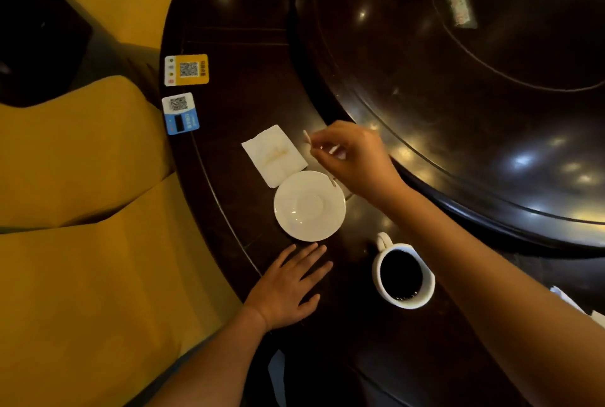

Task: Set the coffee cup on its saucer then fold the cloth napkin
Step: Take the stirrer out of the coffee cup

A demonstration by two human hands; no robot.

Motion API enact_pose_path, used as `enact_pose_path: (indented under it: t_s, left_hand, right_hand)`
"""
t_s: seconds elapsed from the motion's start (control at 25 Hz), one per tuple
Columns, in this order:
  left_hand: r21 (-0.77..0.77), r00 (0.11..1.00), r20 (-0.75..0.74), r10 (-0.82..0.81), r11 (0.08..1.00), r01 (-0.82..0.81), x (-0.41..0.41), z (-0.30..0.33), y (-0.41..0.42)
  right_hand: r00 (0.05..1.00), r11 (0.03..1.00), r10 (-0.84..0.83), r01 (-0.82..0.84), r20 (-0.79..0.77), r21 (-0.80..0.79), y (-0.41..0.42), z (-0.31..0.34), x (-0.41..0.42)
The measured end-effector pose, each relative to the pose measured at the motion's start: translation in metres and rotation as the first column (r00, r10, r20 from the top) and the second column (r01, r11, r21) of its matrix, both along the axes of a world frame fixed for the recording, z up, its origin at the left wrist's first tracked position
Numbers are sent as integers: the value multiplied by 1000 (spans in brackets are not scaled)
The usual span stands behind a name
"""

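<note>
A white saucer (pixel 309 206) lies bare on the dark round table. Touching its far-left rim is a white folded napkin (pixel 274 154) with a brownish stain. A white cup (pixel 404 274) full of dark coffee stands on the table to the right of the saucer, handle pointing away from me. My right hand (pixel 355 157) hovers over the saucer's far edge, fingers pinched on a thin white stick, likely a small spoon or stirrer (pixel 307 138). My left hand (pixel 289 285) rests flat on the table just in front of the saucer, fingers spread.
Two QR-code stickers, one yellow (pixel 186 70) and one blue (pixel 180 113), sit at the table's left edge. A raised dark turntable (pixel 458 79) fills the far right. Yellow seat cushions (pixel 82 193) are on the left. A white object (pixel 569 301) shows at the right edge.
</note>
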State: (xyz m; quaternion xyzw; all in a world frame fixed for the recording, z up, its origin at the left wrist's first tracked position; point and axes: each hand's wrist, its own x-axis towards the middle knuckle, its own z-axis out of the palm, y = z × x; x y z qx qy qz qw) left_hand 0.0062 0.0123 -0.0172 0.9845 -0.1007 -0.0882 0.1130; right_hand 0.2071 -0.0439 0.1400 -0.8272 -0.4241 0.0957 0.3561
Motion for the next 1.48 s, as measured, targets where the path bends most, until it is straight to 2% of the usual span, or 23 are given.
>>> enact_pose_path:
  t_s: [0.12, 0.28, 0.4, 0.64, 0.96, 1.12, 1.2, 1.36, 1.48]
  left_hand:
    - [-5, 1000, -8, 19, 1000, -19, -1, -2, 1]
    - [-16, 1000, 0, 17, 1000, -17, -2, -5, 2]
    - [-17, 1000, 0, 6, 1000, -6, -1, -4, 3]
    - [-11, 999, -36, 10, 1000, -11, -1, -3, 5]
    - [-50, 998, -62, -9, 999, 6, -2, -2, 4]
    - [-96, 992, -125, -14, 995, 2, -1, -5, 5]
    - [-65, 995, -95, 6, 998, -12, -2, -8, 4]
    - [-26, 1000, 7, -12, 1000, 12, -1, -7, 1]
    - [-138, 996, 84, 8, 990, 4, 0, -5, 1]
  right_hand:
    - [969, 982, 187, -180, 164, -58, 50, -15, 9]
    - [777, 881, 469, -376, 419, -288, 93, -53, -2]
    - [676, 768, 621, -425, 396, -479, 108, -83, -18]
    - [671, 704, 660, -397, 338, -589, 120, -111, -24]
    - [783, 820, 481, -242, 395, -519, 106, -121, -44]
    - [855, 846, 410, -226, 318, -483, 100, -120, -50]
    - [887, 858, 354, -182, 296, -480, 91, -112, -52]
    - [962, 895, 146, -29, 232, -446, 42, -84, -64]
    - [974, 879, -70, 163, 217, -448, -16, -65, -79]
